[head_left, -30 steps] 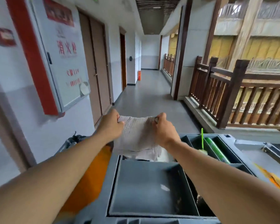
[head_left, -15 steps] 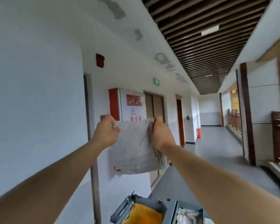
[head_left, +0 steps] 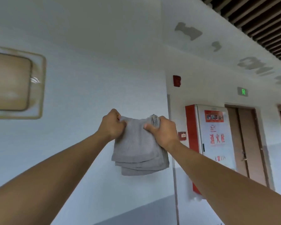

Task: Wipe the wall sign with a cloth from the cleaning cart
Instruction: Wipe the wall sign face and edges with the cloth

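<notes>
Both arms are up in front of me, and the cloth hangs between the hands in folded layers, stacked edges showing along the bottom. My left hand is clenched on the top left corner, fingers curled tight into the fabric. My right hand is clamped on the top right corner, thumb pressed across the front, with a bunch of folds sticking up above the knuckles. I read that two-corner grip as a way of keeping the pad folded thick and flat, so a broad face can meet the surface.

The wall sign is up on the left, a tan panel in a pale rounded frame, fixed to the white wall and cut off by the edge of view. It sits higher than the cloth and well apart from it, so nothing is touching it yet. I judge the wiping itself not started; the cloth needs to travel up and left.

Off to the right stands the red fire hydrant cabinet, with a green exit light above it.
</notes>
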Motion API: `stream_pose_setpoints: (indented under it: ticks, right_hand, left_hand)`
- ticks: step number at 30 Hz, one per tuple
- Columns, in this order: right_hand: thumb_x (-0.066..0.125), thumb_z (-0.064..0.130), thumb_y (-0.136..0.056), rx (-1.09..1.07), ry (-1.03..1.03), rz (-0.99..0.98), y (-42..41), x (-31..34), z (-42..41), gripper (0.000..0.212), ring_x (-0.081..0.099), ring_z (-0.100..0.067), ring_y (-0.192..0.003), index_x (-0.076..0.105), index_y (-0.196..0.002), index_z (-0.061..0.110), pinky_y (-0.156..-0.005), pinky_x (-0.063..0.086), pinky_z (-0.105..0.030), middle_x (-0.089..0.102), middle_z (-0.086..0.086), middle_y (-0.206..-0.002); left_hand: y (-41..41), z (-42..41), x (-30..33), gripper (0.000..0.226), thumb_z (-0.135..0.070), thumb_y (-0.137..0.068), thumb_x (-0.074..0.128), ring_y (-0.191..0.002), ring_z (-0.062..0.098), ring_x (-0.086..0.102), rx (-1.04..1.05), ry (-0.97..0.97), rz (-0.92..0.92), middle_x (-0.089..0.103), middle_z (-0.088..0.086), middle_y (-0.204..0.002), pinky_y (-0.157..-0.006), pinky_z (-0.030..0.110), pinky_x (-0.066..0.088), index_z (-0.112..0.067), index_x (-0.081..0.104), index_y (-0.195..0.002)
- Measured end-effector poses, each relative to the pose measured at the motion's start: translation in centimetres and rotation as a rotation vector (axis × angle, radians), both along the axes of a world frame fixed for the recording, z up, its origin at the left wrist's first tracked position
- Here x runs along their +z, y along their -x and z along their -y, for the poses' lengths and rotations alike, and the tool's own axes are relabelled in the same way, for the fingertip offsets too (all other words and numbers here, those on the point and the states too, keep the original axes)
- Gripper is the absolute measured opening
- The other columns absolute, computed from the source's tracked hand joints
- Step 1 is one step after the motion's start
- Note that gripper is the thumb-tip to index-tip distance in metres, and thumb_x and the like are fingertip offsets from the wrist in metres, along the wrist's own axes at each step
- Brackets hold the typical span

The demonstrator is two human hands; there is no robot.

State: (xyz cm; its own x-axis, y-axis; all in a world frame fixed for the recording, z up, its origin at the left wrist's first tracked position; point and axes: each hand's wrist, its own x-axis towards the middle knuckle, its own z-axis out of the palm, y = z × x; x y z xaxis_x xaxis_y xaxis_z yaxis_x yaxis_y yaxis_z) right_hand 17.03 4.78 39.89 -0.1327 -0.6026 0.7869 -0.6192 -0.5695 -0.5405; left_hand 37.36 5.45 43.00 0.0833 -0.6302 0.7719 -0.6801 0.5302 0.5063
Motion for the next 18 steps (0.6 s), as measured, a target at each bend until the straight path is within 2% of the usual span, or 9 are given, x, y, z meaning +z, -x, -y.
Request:
stream_pose_setpoints:
  ticks: [3, 5, 9, 11, 15, 18]
  right_hand:
    - [0.075, 0.049, -0.08, 0.043, 0.014, -0.045, -5.9, 1.0, 0.0, 0.046, 0.061, -0.02, -0.086, 0.062, -0.101, 0.011, -0.078, 0.055, -0.037, 0.064, -0.003, -0.095]
    - [0.075, 0.046, -0.08, 0.068, 0.032, -0.037, -9.3, 1.8, 0.0, 0.042, 0.06, -0.019, -0.082, 0.059, -0.098, 0.011, -0.074, 0.054, -0.036, 0.061, -0.001, -0.091]
    - [0.068, 0.036, -0.086, 0.152, 0.04, 0.02, -16.8, 3.6, 0.1, 0.029, 0.055, -0.012, -0.071, 0.055, -0.093, 0.012, -0.06, 0.05, -0.029, 0.058, 0.001, -0.087]
    - [0.066, 0.03, -0.088, 0.23, 0.025, 0.087, -20.5, 4.5, 0.1, 0.024, 0.053, -0.011, -0.07, 0.057, -0.094, 0.009, -0.059, 0.047, -0.026, 0.061, -0.002, -0.09]
    - [0.061, 0.026, -0.09, 0.39, -0.101, 0.288, -27.7, 6.6, 0.1, 0.025, 0.062, -0.022, -0.085, 0.063, -0.099, 0.003, -0.066, 0.048, -0.028, 0.067, -0.011, -0.102]
    - [0.057, 0.026, -0.092, 0.472, -0.145, 0.398, -32.5, 8.0, -0.2, 0.027, 0.067, -0.031, -0.094, 0.067, -0.099, 0.002, -0.083, 0.056, -0.041, 0.07, -0.015, -0.1]
  left_hand:
    - [-5.5, -1.5, 1.2, 0.009, -0.016, -0.092, 0.059, -0.071, 0.013, 0.051, 0.091, 0.041, 0.002, 0.057, 0.002, -0.086, -0.057, 0.025, 0.037, -0.013, 0.051, -0.094]
    - [-8.7, -2.3, 2.0, 0.008, -0.017, -0.092, 0.058, -0.072, 0.013, 0.051, 0.132, 0.062, 0.006, 0.058, 0.002, -0.085, -0.056, 0.025, 0.037, -0.013, 0.051, -0.093]
    - [-15.3, -4.2, 3.3, 0.011, -0.02, -0.09, 0.059, -0.074, 0.013, 0.053, 0.198, 0.102, 0.019, 0.059, 0.002, -0.085, -0.055, 0.026, 0.037, -0.012, 0.052, -0.092]
    - [-18.3, -5.0, 3.9, 0.012, -0.021, -0.089, 0.059, -0.074, 0.014, 0.053, 0.224, 0.108, 0.012, 0.059, 0.002, -0.085, -0.056, 0.027, 0.037, -0.011, 0.053, -0.092]
    - [-23.0, -6.4, 5.5, 0.016, -0.02, -0.087, 0.061, -0.074, 0.02, 0.056, 0.2, 0.154, -0.119, 0.059, 0.004, -0.082, -0.06, 0.034, 0.048, -0.007, 0.055, -0.092]
    - [-24.3, -6.7, 6.4, 0.016, -0.02, -0.091, 0.061, -0.067, 0.027, 0.064, 0.072, 0.101, -0.206, 0.065, 0.014, -0.085, -0.052, 0.038, 0.056, -0.009, 0.05, -0.092]
